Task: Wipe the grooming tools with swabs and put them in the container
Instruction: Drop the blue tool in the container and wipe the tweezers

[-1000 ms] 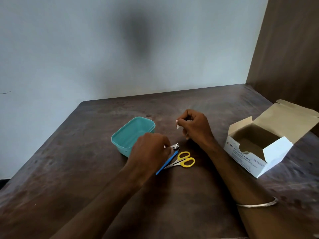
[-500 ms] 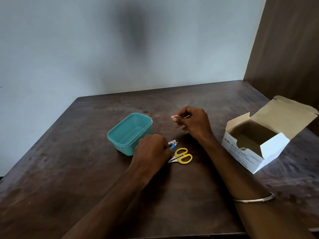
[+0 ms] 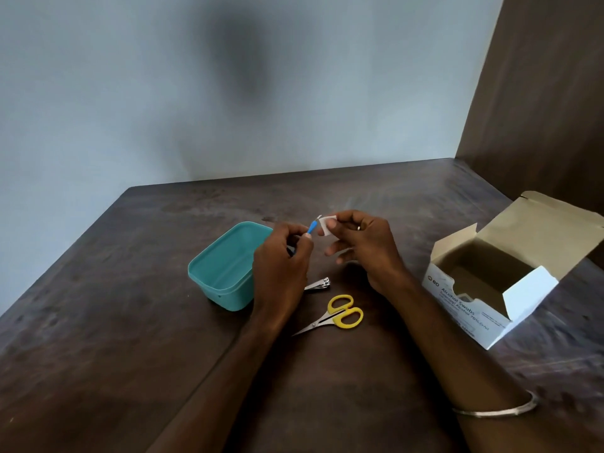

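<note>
Left hand (image 3: 281,266) pinches blue-handled tool (image 3: 312,228) raised above teal container (image 3: 225,268), right hand (image 3: 362,246) pinches white swab (image 3: 327,223) just beside its tip, nail clipper (image 3: 318,284) and yellow scissors (image 3: 336,313) lie on bench (image 3: 130,322), open swab box (image 3: 496,279) at right.

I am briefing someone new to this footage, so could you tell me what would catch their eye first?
The two raised hands mid-table: the left hand holds a thin blue-handled tool, and the right hand pinches a small white swab beside its tip. Left of them stands a teal container; in front lie yellow-handled scissors and a nail clipper. An open swab box sits at the right.
</note>
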